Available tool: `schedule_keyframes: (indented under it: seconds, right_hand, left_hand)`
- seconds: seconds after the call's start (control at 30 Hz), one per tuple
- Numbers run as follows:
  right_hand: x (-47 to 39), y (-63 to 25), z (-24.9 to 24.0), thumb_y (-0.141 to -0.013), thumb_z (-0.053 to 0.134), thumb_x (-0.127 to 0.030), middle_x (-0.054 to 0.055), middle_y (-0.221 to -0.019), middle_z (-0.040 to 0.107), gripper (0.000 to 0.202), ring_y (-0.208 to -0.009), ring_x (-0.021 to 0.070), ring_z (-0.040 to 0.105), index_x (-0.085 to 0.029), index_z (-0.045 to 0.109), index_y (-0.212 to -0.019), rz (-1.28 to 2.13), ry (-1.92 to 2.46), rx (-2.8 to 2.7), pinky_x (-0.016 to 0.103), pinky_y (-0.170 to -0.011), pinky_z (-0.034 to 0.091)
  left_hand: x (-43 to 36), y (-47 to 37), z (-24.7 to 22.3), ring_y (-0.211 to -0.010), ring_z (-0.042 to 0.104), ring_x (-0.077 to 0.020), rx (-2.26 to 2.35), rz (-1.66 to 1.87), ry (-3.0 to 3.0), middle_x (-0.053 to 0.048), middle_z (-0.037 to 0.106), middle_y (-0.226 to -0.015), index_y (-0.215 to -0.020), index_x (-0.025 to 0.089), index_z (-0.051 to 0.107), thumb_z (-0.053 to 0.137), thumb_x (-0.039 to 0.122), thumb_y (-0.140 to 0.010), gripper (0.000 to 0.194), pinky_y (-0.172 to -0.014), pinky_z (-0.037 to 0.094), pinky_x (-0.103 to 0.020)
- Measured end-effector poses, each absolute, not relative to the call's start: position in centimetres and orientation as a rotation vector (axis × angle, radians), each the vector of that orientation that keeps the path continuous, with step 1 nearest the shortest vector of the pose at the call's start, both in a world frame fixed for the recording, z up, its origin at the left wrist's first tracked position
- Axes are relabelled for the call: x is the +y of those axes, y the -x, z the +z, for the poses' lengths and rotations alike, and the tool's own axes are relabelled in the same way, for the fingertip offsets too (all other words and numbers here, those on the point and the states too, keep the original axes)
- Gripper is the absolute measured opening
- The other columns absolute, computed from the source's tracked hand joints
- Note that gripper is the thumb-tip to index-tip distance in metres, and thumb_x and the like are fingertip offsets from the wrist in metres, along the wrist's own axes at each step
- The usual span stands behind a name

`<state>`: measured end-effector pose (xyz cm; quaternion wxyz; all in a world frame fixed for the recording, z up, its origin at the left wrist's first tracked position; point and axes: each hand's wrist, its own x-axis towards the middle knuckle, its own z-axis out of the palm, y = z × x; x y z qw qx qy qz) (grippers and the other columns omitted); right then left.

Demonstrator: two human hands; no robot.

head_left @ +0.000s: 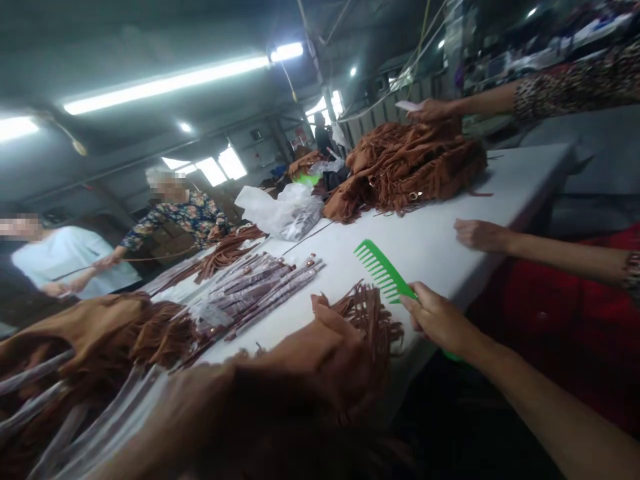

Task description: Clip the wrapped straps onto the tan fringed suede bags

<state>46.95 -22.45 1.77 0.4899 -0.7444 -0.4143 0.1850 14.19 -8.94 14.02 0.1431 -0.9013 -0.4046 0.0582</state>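
My right hand (440,320) is closed around the handle of a green wide-toothed comb (383,270). The comb is raised, its teeth pointing down and left, above the fringe (375,313) of a brown suede-like fringed bag (310,350). That bag lies along the near edge of the white table (430,247). A blurred, dark shape at the bottom, perhaps my left forearm, runs up against the bag; the fingers of my left hand cannot be made out there.
A co-worker's hand (430,110) with a pale comb-like object is over a brown fringed pile (415,167); their other hand (475,235) hovers at the table edge. Wrapped straps (270,287), clear plastic (285,210) and more brown pieces (100,327) cover the left. Two people stand across.
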Motion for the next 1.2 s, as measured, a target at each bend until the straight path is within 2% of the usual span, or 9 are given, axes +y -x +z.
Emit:
schedule_keyframes:
  seconds: [0.17,0.3,0.37,0.57,0.67,0.8,0.93,1.0,1.2]
  right_hand:
    - [-21.4,-46.1,4.2,-0.090,0.032,-0.027,0.002,-0.062,0.059,0.019,-0.048,0.0078,0.052,-0.015,0.046,-0.086,0.351,2.055,-1.125,0.021,-0.051,0.033]
    - [-19.6,-43.6,6.0,-0.091,0.035,-0.024,0.011,-0.075,0.063,0.019,-0.064,0.0150,0.060,-0.010,0.046,-0.098,0.064,2.350,-1.289,0.025,-0.058,0.036]
    - [-18.9,-40.6,5.9,-0.089,0.041,-0.025,0.012,-0.078,0.064,0.020,-0.071,0.0203,0.062,-0.011,0.046,-0.102,0.032,2.421,-1.417,0.027,-0.059,0.038]
    - [-17.3,-33.3,4.0,-0.085,0.039,-0.018,0.017,-0.088,0.067,0.040,-0.083,0.0256,0.065,-0.009,0.042,-0.124,0.148,2.537,-1.881,0.033,-0.067,0.047]
    - [-16.3,-33.6,4.1,-0.083,0.040,-0.016,0.019,-0.089,0.067,0.041,-0.083,0.0270,0.065,-0.009,0.047,-0.123,0.124,2.611,-1.905,0.035,-0.065,0.049]
    - [-16.2,-36.4,4.0,-0.083,0.036,-0.010,0.019,-0.087,0.067,0.055,-0.081,0.0291,0.065,-0.009,0.028,-0.138,0.030,2.664,-1.883,0.041,-0.066,0.049]
    - [-17.2,-41.1,3.9,-0.078,0.041,-0.007,0.021,-0.088,0.067,0.059,-0.085,0.0317,0.064,-0.010,0.031,-0.137,-0.027,2.746,-1.773,0.044,-0.069,0.046]
    - [-17.2,-43.6,4.3,-0.077,0.042,-0.005,0.020,-0.090,0.066,0.058,-0.087,0.0303,0.063,-0.012,0.035,-0.134,-0.040,2.779,-1.703,0.042,-0.072,0.045]
    - [-14.8,-47.6,6.3,-0.081,0.045,-0.014,0.011,-0.082,0.066,0.034,-0.078,0.0182,0.062,-0.011,0.052,-0.114,0.071,2.746,-1.585,0.026,-0.068,0.040]
  left_hand:
    - [-9.7,-9.3,10.0,-0.075,0.064,-0.0290,-1.263,0.717,2.565,-0.009,0.068,-0.081,-0.089,0.023,0.064,0.033,0.015,-0.077,0.035,-0.064,0.045,-0.039]
    - [-9.5,-10.5,11.0,-0.102,0.054,-0.0307,-1.098,0.290,2.715,-0.012,0.060,-0.114,-0.117,0.021,0.056,0.038,0.013,-0.072,0.049,-0.083,0.042,-0.046]
    - [-9.8,-13.0,11.1,-0.113,0.044,-0.0295,-0.850,0.105,2.944,-0.008,0.052,-0.125,-0.120,0.026,0.054,0.042,0.012,-0.070,0.052,-0.092,0.037,-0.046]
    - [-9.9,-21.8,8.3,-0.100,0.046,-0.0246,-0.431,-0.251,3.306,-0.008,0.058,-0.105,-0.097,0.021,0.059,0.048,0.024,-0.075,0.025,-0.089,0.039,-0.042]
    - [-8.0,-23.2,6.1,-0.097,0.048,-0.0245,-0.393,-0.286,3.385,-0.008,0.057,-0.104,-0.113,0.019,0.049,0.049,0.033,-0.078,0.038,-0.085,0.041,-0.040]
    - [-5.0,-21.0,3.1,-0.102,0.046,-0.0253,-0.456,-0.327,3.415,-0.010,0.052,-0.115,-0.131,0.019,0.035,0.046,0.049,-0.081,0.060,-0.084,0.041,-0.039]
    - [-3.6,-18.8,1.4,-0.089,0.048,-0.0224,-0.439,-0.286,3.343,-0.007,0.056,-0.093,-0.100,0.018,0.057,0.033,0.050,-0.088,0.041,-0.081,0.039,-0.038]
    - [-3.4,-18.7,1.3,-0.084,0.046,-0.0212,-0.335,-0.289,3.321,-0.006,0.055,-0.085,-0.084,0.019,0.058,0.033,0.050,-0.088,0.040,-0.078,0.039,-0.037]
    - [-3.2,-18.9,1.3,-0.083,0.044,-0.0207,-0.309,-0.361,3.353,-0.005,0.054,-0.084,-0.080,0.018,0.056,0.038,0.050,-0.087,0.037,-0.077,0.038,-0.037]
